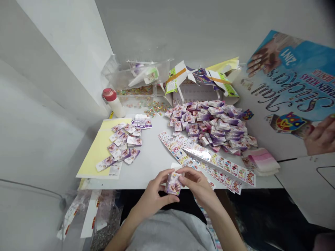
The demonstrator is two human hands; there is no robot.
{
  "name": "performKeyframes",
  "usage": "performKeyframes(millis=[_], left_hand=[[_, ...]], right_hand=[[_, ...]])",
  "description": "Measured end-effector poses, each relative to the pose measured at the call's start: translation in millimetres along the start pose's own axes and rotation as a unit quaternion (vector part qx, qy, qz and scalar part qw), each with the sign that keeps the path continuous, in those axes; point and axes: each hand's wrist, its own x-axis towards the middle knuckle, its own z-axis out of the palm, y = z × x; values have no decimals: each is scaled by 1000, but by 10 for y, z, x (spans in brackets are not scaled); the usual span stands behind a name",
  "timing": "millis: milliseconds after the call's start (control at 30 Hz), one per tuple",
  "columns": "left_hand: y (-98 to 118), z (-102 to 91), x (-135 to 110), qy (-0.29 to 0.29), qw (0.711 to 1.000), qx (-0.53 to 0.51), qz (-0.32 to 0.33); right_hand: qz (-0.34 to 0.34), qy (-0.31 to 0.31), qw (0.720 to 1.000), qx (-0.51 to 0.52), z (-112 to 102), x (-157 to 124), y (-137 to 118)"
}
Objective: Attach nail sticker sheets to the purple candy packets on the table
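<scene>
A small white and purple printed box is held up at the table's front edge, its white top flap raised. My left hand grips it from the left, thumb below and fingers at the top. On the other side, my right hand pinches its upper right edge. Just right of my hands lie long sticker strips with colourful nail designs. Behind them rises a heap of similar small boxes. To the left, several unfolded flat boxes are scattered beside a fanned stack of flat boxes.
Yellow sheets cover the table's left side. A bottle with a red cap stands by clear plastic bins, near spilled coloured bits. An opened display carton stands at the back; a large printed carton stands right, near pink-white packs.
</scene>
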Motion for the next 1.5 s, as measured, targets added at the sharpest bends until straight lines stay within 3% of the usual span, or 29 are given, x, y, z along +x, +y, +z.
performKeyframes(millis=[167,333,433,667,867,1000,1333,1500], left_hand=[[-54,-38,-27,49,998,-46,-15],[-113,-81,-39,40,999,7,-9],[-127,-94,-38,35,999,34,-12],[-165,-130,-20,77,997,-25,2],[-99,-149,-39,59,997,-50,-4],[-65,-136,-41,56,995,-78,-7],[-13,-94,-3,38,993,-109,0],[15,-83,35,47,994,-95,-1]], right_hand=[[-24,-50,998,-26,1,-16,-45],[78,-53,989,115,92,13,-81],[112,-71,981,143,130,46,-100],[-17,-98,995,-11,115,89,-218],[62,-59,996,-41,168,131,-310],[56,-61,997,-3,200,119,-321],[-4,-80,993,-83,102,49,-258],[-94,-79,986,-117,133,14,-204]])
